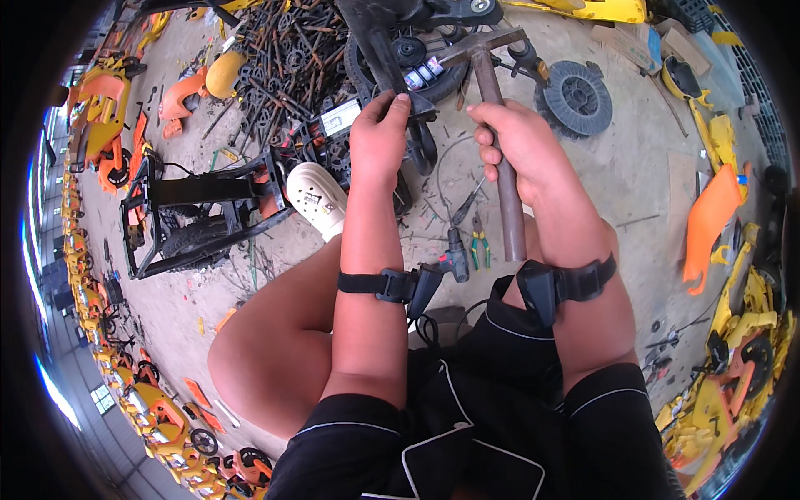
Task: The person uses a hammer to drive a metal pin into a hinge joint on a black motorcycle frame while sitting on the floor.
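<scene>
My right hand (527, 154) is wrapped round the brown handle of a hammer (511, 217). The hammer's metal head is up at the far end, in front of the black vehicle frame (372, 37). My left hand (377, 142) is closed, thumb against the fingers, right at a dark metal part of that frame. Whatever sits between those fingers is too small to make out. Just beyond the left hand, a cylinder with a white and blue label (423, 73) lies against a black tyre (454, 82).
A cordless drill (455, 254) and green-handled pliers (479, 247) lie on the concrete between my knees. Rusty metal parts (287, 50) are heaped far left, near a black frame (200, 192). A grey spoked wheel (577, 98) and orange panel (712, 221) are to the right.
</scene>
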`<state>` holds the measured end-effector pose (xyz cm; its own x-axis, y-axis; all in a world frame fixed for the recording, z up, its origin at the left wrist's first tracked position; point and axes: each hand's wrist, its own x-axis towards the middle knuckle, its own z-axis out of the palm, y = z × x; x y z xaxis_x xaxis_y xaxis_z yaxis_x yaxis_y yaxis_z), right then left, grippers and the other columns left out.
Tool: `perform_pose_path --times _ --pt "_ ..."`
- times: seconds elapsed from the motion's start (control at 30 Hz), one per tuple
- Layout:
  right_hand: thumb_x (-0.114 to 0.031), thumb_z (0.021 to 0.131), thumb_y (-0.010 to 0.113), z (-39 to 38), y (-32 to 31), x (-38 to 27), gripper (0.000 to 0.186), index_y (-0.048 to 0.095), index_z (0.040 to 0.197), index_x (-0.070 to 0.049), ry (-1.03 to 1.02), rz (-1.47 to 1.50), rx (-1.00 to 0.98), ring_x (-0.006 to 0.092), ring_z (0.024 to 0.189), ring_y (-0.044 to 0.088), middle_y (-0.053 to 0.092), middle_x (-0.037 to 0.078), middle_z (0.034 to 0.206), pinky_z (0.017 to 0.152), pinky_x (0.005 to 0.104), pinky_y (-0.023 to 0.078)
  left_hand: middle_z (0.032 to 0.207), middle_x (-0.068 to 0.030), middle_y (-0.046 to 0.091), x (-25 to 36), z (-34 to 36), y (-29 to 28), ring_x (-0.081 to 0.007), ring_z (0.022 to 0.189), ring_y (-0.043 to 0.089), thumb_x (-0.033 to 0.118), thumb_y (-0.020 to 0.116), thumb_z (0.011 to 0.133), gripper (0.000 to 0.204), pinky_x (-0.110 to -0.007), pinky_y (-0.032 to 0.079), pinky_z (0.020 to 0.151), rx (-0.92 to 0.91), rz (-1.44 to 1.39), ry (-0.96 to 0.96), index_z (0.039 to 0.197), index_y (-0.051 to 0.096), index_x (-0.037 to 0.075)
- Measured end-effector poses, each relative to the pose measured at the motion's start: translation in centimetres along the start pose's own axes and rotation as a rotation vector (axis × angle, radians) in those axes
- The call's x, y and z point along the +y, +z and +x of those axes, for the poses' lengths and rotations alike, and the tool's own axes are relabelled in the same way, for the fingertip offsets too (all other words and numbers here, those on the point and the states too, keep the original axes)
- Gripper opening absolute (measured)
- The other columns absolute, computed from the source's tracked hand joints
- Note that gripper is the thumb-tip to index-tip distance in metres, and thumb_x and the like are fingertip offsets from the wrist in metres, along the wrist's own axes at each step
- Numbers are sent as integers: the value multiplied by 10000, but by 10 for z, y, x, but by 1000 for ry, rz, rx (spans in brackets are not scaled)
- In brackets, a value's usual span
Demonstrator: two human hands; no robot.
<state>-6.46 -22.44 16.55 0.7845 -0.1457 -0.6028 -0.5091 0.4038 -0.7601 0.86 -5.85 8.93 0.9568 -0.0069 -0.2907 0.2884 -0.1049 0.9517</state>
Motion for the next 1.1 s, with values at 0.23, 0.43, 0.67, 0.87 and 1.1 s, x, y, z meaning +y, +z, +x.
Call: perform_pose_path --times 0.23,0.43,0.67,0.87,1.1 --pt "-201 931 641 1 -6 -1 181 541 972 -56 -7 -4 -4 53 528 452 511 -30 727 423 255 398 1065 -62 686 8 0 -6 -149 1003 617 321 654 969 409 -326 506 836 48 9 -40 1211 661 -8" --pt "-205 933 640 3 -7 -2 201 530 994 -49 1 -20 -9 52 531 454 511 -26 728 416 255 396 884 -49 685 10 0 -10 -116 792 585 245 741 900 321 -272 475 722 50 170 -24 1048 705 -38" --pt "-217 939 634 4 -6 1 210 523 989 -46 16 -47 -11 51 533 448 500 -26 731 405 253 385 754 -83 697 11 0 -14 -129 706 608 232 745 895 269 -295 488 680 136 364 156 973 729 -25" --pt "-212 933 626 -4 -9 0 251 518 1009 1 -29 -94 -25 98 545 472 503 28 774 422 293 413 885 -108 678 14 -5 -11 -199 769 638 202 729 899 209 -332 505 729 87 519 339 993 745 15" --pt "-227 935 652 -17 -5 10 252 536 1030 -24 -46 -158 16 47 516 444 491 -24 726 405 249 384 905 -120 655 17 -7 -17 -234 799 642 182 711 903 184 -340 510 755 44 548 454 991 743 25"
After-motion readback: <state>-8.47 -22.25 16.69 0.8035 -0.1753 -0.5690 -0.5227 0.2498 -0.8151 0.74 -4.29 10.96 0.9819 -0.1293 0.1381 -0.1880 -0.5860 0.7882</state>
